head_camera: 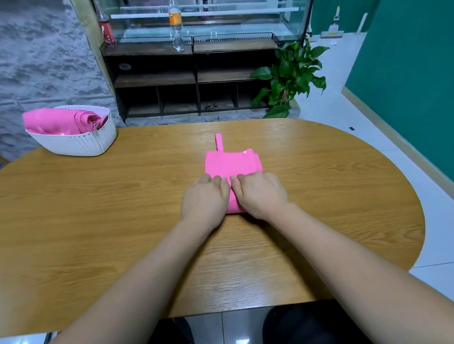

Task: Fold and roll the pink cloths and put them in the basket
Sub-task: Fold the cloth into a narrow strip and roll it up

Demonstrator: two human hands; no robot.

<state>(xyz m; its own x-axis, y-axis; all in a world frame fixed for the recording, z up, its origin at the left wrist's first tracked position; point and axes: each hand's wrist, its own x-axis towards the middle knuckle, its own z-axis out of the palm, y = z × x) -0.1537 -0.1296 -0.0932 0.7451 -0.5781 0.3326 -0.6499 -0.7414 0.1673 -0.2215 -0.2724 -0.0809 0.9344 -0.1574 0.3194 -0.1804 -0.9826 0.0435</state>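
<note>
Your left hand (205, 196) and right hand (261, 193), side by side, curl their fingers over the near end of the pink cloth (230, 162) on the surface (91, 205). Its long axis runs away from you.

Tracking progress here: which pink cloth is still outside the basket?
The pink cloth on the table, gripped by the left hand and right hand, its loop pointing away. The other cloths lie in the white basket.

Pink cloth (232, 163), white woven-pattern basket (87, 143), wood-grain table (91, 218), green wall (412, 70).
</note>
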